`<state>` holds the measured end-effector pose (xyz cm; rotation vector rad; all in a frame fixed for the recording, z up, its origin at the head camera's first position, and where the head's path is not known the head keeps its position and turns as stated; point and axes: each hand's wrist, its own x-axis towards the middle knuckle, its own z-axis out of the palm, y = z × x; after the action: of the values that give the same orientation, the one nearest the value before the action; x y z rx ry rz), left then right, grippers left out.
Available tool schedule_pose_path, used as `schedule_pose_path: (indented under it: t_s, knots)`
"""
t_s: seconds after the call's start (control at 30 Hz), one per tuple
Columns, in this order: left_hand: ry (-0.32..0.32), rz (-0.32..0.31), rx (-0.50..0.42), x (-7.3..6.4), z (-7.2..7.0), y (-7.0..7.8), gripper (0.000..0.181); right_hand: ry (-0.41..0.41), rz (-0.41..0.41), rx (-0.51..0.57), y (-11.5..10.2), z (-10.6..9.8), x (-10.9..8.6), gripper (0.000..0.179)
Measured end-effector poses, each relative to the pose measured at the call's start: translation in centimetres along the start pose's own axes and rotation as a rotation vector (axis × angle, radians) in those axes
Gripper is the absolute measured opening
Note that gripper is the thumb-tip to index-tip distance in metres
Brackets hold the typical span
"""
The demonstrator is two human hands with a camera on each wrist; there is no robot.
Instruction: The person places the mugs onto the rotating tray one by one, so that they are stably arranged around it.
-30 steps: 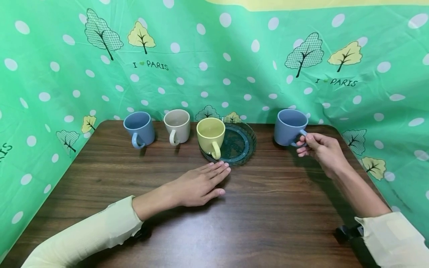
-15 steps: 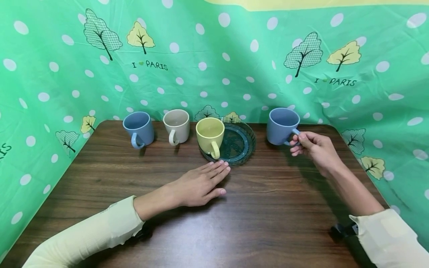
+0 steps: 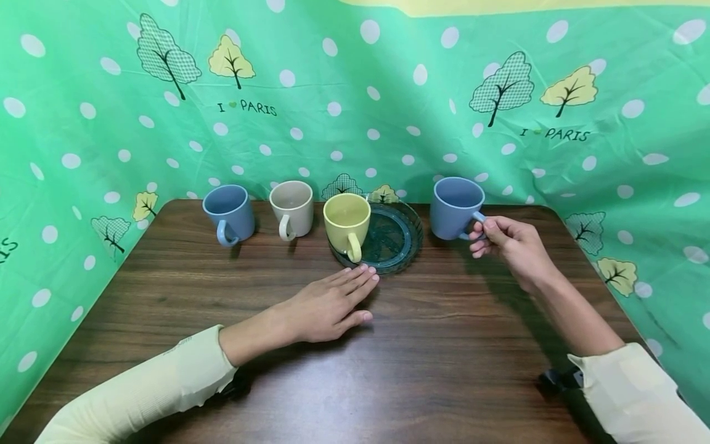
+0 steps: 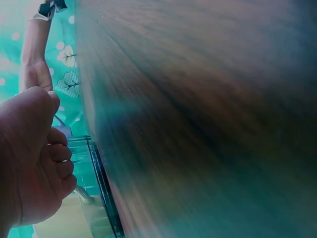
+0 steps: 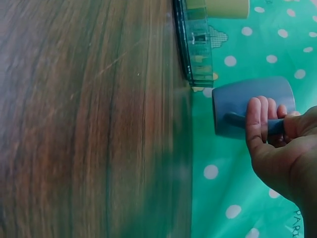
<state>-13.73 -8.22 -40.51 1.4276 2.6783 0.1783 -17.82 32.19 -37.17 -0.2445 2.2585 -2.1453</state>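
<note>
My right hand (image 3: pixel 513 250) grips the handle of a blue mug (image 3: pixel 456 209) to the right of a dark teal glass dish (image 3: pixel 413 246). In the right wrist view this upright blue mug (image 5: pixel 230 96) hangs a little above the tabletop. A yellow mug (image 3: pixel 345 225) stands in the left part of the dish, its handle towards me. My left hand (image 3: pixel 330 305) lies palm down with straight fingers, their tips at the dish's near rim. Whether they touch the rim is hard to tell. The left wrist view shows the left hand (image 4: pixel 37 163) beside the dish wall (image 4: pixel 101 183).
A cream mug (image 3: pixel 294 213) and a second blue mug (image 3: pixel 232 213) stand left of the dish, handles facing me. Under everything is a brown wooden table (image 3: pixel 421 364). A green dotted cloth (image 3: pixel 388 92) hangs behind the table and along both sides.
My right hand has carried the blue mug leftwards, closer to the glass dish. The left hand, the dish and the other mugs have stayed put.
</note>
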Motion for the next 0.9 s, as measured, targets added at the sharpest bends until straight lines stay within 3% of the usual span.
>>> schedule_pose_path:
  t_s: [0.9]
  knots:
    - [-0.013,-0.025,-0.047,-0.5,0.1,-0.6,0.071,-0.059,-0.033,0.01,-0.9,3.0,0.1,0.033]
